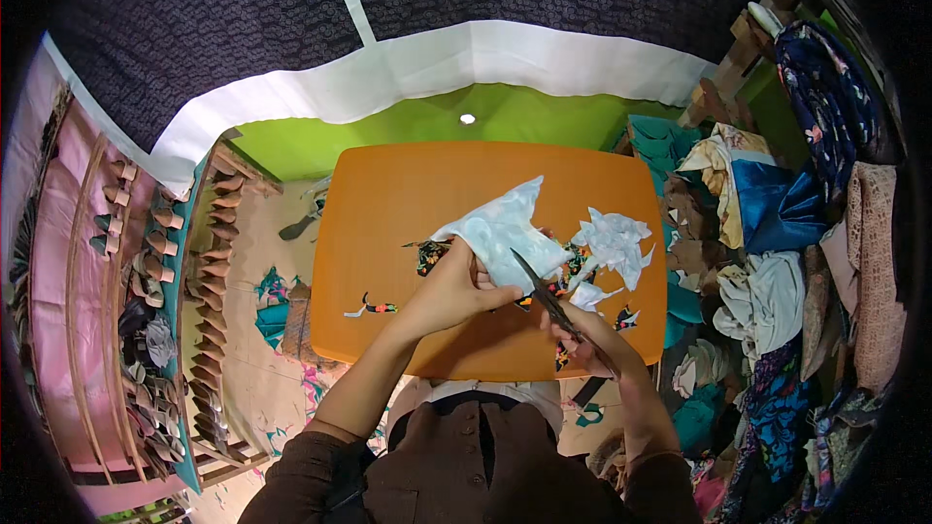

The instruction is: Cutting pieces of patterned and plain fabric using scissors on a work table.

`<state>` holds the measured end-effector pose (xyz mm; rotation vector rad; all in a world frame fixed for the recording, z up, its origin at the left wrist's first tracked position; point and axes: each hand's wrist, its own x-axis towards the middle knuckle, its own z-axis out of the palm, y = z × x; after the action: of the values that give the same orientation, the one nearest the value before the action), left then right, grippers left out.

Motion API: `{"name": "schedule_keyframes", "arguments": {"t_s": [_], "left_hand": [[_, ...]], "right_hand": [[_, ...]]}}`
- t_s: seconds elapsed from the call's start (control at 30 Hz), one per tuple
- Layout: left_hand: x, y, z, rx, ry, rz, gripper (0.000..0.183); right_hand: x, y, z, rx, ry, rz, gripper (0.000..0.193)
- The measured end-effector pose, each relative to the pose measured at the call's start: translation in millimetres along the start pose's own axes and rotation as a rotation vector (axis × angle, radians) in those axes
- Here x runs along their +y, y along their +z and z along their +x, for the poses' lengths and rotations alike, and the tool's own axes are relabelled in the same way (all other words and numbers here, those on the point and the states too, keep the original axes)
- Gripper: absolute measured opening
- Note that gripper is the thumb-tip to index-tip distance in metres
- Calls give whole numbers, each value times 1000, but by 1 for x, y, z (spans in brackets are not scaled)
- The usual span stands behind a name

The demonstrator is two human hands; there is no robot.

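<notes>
My left hand (471, 283) is closed on a pale bluish-white piece of fabric (507, 228), holding it up over the orange table (388, 204). In my right hand (585, 351) is a pair of dark scissors (546, 297), the blades pointing up and left against the fabric's near right edge. Whether the blades are parted I cannot make out. Dark floral fabric (432, 254) lies partly hidden behind my left wrist. To the right rests a crumpled heap of white cloth scraps (614, 245). A small floral scrap (382, 308) sits at the table's left.
Racks with rows of shoe lasts (216, 281) stand on the left. Stacked fabrics, including a shiny blue cloth (777, 206), crowd the right side. Teal scraps (272, 311) litter the floor at left. A dark patterned cloth with a white border (388, 78) hangs beyond the table.
</notes>
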<state>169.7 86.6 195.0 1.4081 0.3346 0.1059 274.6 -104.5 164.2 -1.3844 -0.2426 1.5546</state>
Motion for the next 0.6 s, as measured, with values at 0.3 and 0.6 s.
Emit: {"name": "schedule_keyframes", "arguments": {"t_s": [0.3,0.6], "left_hand": [[1,-3,2,-5,14,114,56],[-6,-13,5,-58,33,262,58]], "right_hand": [[-6,4,-4,-72,-20,284,19],[-15,4,4,-131,66,283,13]]}}
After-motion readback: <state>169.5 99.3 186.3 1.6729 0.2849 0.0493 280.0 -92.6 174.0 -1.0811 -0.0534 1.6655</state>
